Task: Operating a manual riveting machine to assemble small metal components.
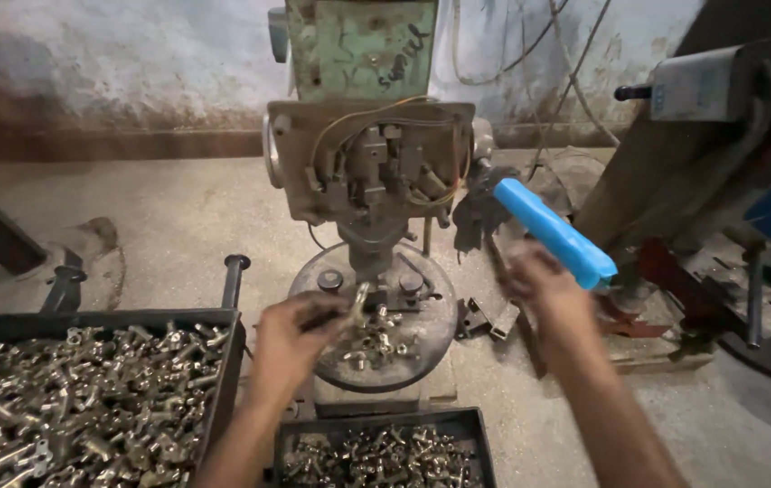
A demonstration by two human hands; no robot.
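Note:
My left hand (293,336) holds a small brass fitting (356,305) over the round table (435,312) of a green drilling machine (367,136), where a few more brass fittings (375,345) lie. Right of it, my right hand (539,285), blurred by motion, is by the lower end of the machine's lever, which has a blue handle (555,233). Whether the fingers touch the handle I cannot tell.
A black tray (228,357) heaped with brass fittings stands at the lower left. A second black tray (471,420) with fittings sits below the machine's table. Metal machine parts (720,271) crowd the right side on the dusty concrete floor.

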